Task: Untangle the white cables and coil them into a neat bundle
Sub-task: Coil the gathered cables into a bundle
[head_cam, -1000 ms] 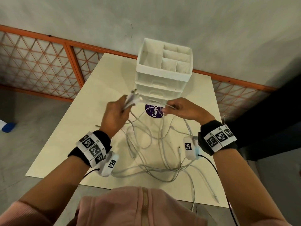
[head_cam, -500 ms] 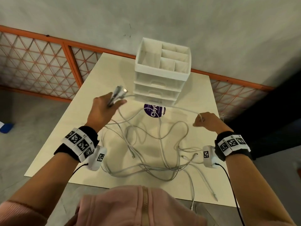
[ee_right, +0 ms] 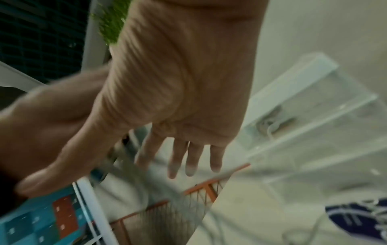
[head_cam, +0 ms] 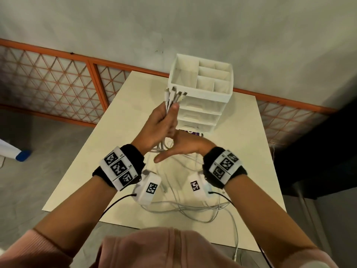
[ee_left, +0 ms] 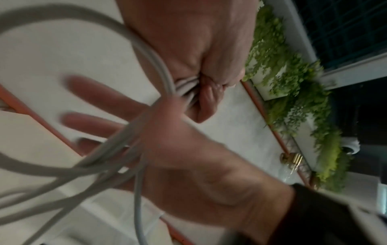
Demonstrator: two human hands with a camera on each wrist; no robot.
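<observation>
My left hand (head_cam: 162, 122) is raised above the table and grips several white cables (head_cam: 170, 102) just below their connectors (head_cam: 174, 94), which fan upward. The strands hang from that fist to loose loops (head_cam: 193, 207) on the table. In the left wrist view the curled fingers (ee_left: 209, 99) clamp the strands (ee_left: 165, 73). My right hand (head_cam: 183, 148) is flat and spread right under the left one. Its straight fingers (ee_left: 100, 92) lie against the hanging strands without gripping them. The right wrist view shows the same spread fingers (ee_right: 192, 159).
A white drawer organizer (head_cam: 202, 94) with open top compartments stands at the back of the cream table (head_cam: 119, 151); a purple sticker (head_cam: 190, 131) lies at its foot. One cable end (head_cam: 236, 246) trails over the near edge. An orange lattice fence (head_cam: 58, 84) runs behind.
My left hand has lifted the cable ends higher and toward the centre. My right hand let go of the strand it had pulled right and came back under the left hand, fingers spread.
</observation>
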